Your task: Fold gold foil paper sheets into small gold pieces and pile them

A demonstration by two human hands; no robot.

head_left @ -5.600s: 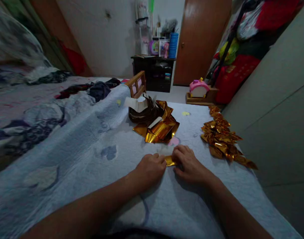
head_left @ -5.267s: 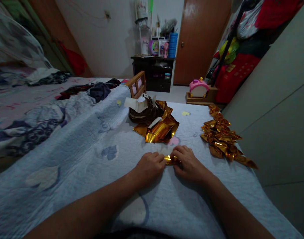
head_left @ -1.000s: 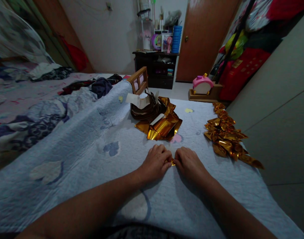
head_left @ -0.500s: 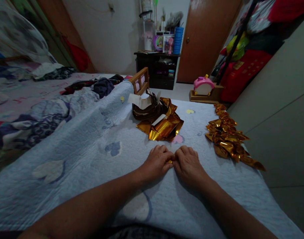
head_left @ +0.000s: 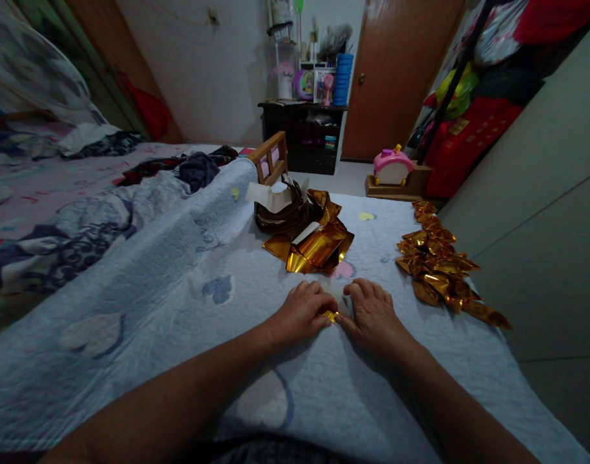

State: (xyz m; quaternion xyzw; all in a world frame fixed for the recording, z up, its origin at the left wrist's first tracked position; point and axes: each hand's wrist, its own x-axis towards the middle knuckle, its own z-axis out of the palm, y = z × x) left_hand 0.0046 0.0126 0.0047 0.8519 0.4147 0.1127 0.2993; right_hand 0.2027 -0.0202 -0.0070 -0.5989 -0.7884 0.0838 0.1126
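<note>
Seen from where I stand, two bare hands meet low over a pale blue blanket [head_left: 169, 290], a small gold foil [head_left: 331, 316] caught in the gap between them. The left hand [head_left: 302, 312] is the nearer: its curled fingers and thumb appear to pinch the foil, covering most of whatever lies at that end. The right hand [head_left: 372, 316] sits just beside, thumb stretched inward to the foil's right edge or very close to it, fingers arched forward and parted from the thumb so that blanket shows in the opening. Whether that thumb presses the foil, I cannot tell. The bit on show lies directly between the two thumbs, roughly level with both; too little of it is bare to be sure of its long axis.

Ahead of the hands, apart from both and closer to the left, loose gold sheets [head_left: 321, 248] lie crumpled against a dark stack [head_left: 280, 219] with white paper [head_left: 270, 196] curling off it. To the right of the right hand, well apart, gold bundles [head_left: 434, 261] form a ragged row leading away from the wrists.
</note>
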